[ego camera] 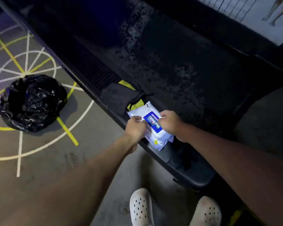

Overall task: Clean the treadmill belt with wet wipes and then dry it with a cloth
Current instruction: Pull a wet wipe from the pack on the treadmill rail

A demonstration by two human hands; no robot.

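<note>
At frame centre, both hands grip the wet wipes pack (pixel 151 126) on the treadmill belt (pixel 170 66). Left hand (pixel 135 126) and right hand (pixel 170 122) fingers pinch its blue label. A black trash bag (pixel 30 101) sits at left.

We saw a wet wipes pack (pixel 151 126) at the treadmill belt's (pixel 170 66) near edge, dark cloth (pixel 119 98) beside it, black bin bag (pixel 29 103) on the floor (pixel 47 168).

Wet wipes pack (pixel 151 126): blue label with white brand lettering, upside down to camera, reading roughly "HuiBeiLi"; exact spelling uncertain. Smaller print on pack too blurred to read.
</note>
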